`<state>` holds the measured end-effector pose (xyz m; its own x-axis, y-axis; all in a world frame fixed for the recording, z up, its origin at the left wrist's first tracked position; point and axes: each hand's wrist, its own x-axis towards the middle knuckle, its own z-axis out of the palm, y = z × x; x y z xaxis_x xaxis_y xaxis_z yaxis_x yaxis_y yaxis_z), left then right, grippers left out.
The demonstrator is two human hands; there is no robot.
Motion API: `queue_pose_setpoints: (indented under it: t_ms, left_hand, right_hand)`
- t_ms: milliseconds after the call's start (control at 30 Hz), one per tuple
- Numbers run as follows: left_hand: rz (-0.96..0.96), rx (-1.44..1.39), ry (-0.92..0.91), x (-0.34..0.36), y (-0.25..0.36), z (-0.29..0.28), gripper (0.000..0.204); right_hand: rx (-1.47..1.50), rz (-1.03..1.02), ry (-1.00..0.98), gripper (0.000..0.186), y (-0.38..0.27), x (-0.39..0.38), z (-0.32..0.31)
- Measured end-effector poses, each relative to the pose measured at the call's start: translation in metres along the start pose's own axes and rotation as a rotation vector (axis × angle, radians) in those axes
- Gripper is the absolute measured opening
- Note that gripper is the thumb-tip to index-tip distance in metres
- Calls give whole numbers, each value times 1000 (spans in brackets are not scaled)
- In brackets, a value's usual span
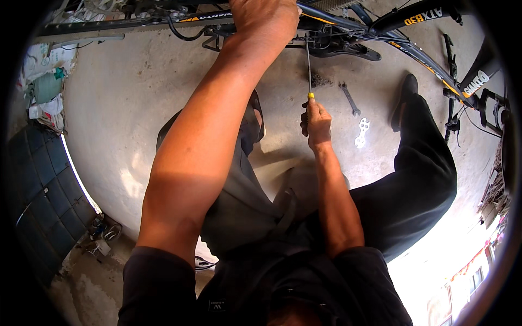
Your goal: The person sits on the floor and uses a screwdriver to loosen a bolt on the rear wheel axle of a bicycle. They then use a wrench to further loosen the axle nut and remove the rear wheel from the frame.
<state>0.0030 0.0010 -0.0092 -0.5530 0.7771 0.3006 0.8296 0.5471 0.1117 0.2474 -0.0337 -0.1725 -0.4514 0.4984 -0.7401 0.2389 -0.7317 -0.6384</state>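
Note:
My right hand [317, 120] is closed round the handle of a screwdriver [309, 70] with a yellow collar. Its long metal shaft points away from me, and the tip reaches the dark parts around the crank [348, 50] of a bicycle. Whether the tip sits in a screw is too small to tell. At the top edge my left hand [265, 19] lies over the dark bicycle frame [326, 17] with orange and white markings. The picture's edge and the back of the hand hide most of its fingers.
On the concrete floor [119, 103], right of the screwdriver, lie an open-end wrench [349, 99] and a flat silver multi-hole spanner [361, 133]. My shoe [409, 87] stands beyond them. Bags and clutter [49, 100] and a dark tiled panel [46, 201] line the left.

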Motion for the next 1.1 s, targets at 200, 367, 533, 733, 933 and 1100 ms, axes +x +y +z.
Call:
queue_pose_setpoints:
  t_ms: [200, 367, 533, 733, 933, 1100]
  left_hand:
    - [-14, 14, -19, 1, 0, 0, 17]
    - [-27, 31, -42, 1, 1, 2, 16]
    - [-28, -10, 26, -1, 1, 9, 13]
    - [-40, -18, 93, -1, 3, 14, 13]
    - [-26, -4, 120, 0, 2, 14, 14]
    - [-46, -9, 72, 0, 3, 12, 14]
  right_hand:
    - [-11, 85, -39, 42, -4, 2, -7]
    - [357, 222, -176, 50, 3, 2, -16]
    - [585, 338, -434, 50, 6, 7, -29]
    - [351, 294, -321, 47, 4, 13, -24]
    - [220, 223, -157, 45, -2, -2, -2]
    - [45, 138, 2, 43, -4, -5, 8]
